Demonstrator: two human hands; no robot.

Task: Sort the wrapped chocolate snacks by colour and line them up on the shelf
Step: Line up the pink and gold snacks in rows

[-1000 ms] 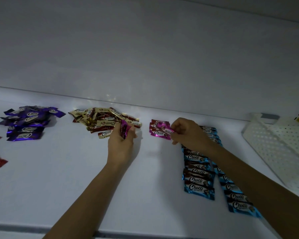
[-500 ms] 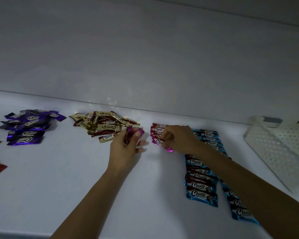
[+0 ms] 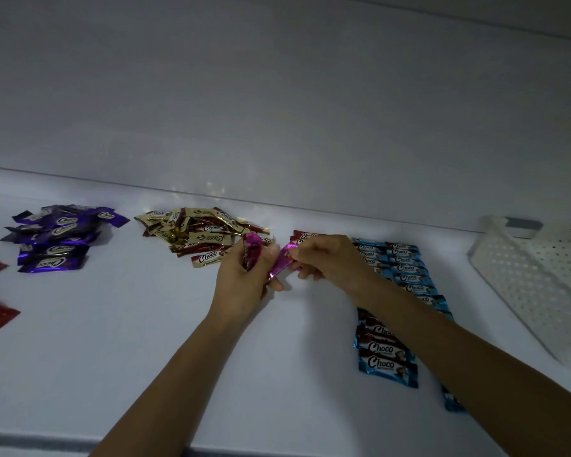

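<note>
Pink snack (image 3: 280,265) held between the two hands, just above the shelf (image 3: 145,341).
I see the right hand (image 3: 327,263) pinching its upper end, while the lower end meets the fingers of the left hand (image 3: 244,282), which grips a bunch of pink snacks (image 3: 253,249). Its long axis slants from lower left to upper right, between the gold pile (image 3: 198,232) and the blue rows (image 3: 406,268).

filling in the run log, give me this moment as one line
left hand: holds pink bunch | right hand: pinches pink snack | blue rows: lined up | gold pile: loose
</note>
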